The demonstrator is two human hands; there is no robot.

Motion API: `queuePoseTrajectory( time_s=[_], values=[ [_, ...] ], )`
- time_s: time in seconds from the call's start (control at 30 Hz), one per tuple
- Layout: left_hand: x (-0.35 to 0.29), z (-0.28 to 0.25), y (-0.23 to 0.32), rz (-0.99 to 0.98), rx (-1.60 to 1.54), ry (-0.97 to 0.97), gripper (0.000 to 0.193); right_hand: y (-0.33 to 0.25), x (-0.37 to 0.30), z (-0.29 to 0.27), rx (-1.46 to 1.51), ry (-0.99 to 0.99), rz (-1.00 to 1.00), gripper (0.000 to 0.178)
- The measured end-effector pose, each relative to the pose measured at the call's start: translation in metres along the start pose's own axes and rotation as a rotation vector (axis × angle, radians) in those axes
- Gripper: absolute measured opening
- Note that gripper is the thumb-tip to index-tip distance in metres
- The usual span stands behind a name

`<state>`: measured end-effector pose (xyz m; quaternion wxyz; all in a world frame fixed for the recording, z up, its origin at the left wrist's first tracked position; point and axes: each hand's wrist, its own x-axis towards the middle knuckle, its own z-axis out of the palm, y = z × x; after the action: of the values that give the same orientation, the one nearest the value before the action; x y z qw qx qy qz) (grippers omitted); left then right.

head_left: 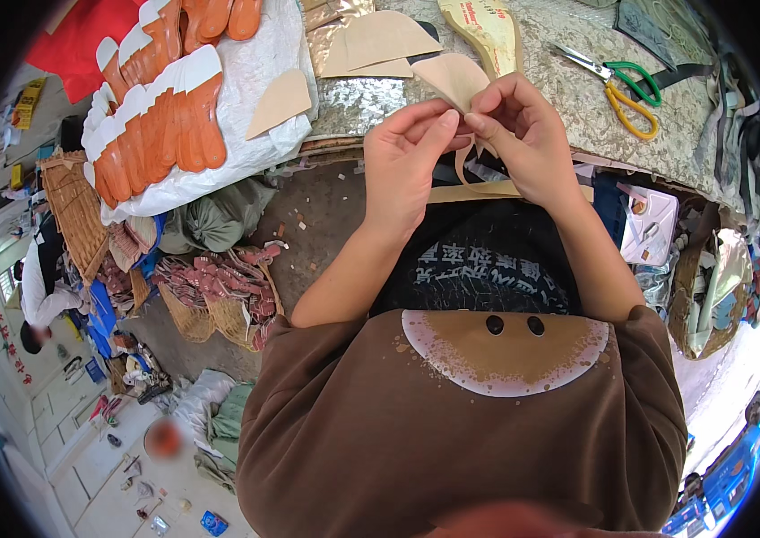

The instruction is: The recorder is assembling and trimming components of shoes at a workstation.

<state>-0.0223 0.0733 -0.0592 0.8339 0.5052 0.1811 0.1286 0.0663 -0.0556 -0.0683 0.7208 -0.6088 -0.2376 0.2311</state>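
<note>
Above the near edge of the worktable, my left hand (410, 161) and my right hand (526, 143) are close together, pinching a curved beige piece of thin sheet material (453, 79). Thumbs and fingertips of both hands press on its lower end. A narrow beige strip (463, 170) hangs below my fingers; where it joins the piece is hidden. Just beyond lies a yellowish block shaped like a shoe last (486, 31). Flat beige cut pieces (380, 43) lie to its left, and one more beige piece (279, 103) rests on a white sheet (259, 54).
Rows of orange insoles (160, 125) with white ends cover the sheet at left. Scissors (617, 87) with green and yellow handles lie at right on the worn tabletop (550, 121). Baskets of dark red pieces (219, 291) stand lower left. A person (44, 278) is at the far left.
</note>
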Motion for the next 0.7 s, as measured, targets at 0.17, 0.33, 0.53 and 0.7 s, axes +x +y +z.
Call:
queuePoseTrajectory(
  time_s=[0.17,0.33,0.53,0.7],
  values=[
    [0.004,-0.004,-0.007,0.016,0.037,0.013,0.017,0.000,-0.003,0.000,0.165,-0.056,0.088,0.014],
    [0.004,-0.001,-0.014,0.047,-0.030,0.037,0.018,0.007,-0.006,0.000,0.289,-0.100,0.162,0.012],
    [0.001,0.002,-0.008,-0.055,-0.154,-0.013,0.028,0.012,-0.005,-0.003,0.362,-0.110,0.198,0.011],
    [0.002,-0.002,-0.015,-0.074,-0.094,0.017,0.032,0.012,-0.008,-0.016,0.520,-0.024,0.312,0.010]
  ],
)
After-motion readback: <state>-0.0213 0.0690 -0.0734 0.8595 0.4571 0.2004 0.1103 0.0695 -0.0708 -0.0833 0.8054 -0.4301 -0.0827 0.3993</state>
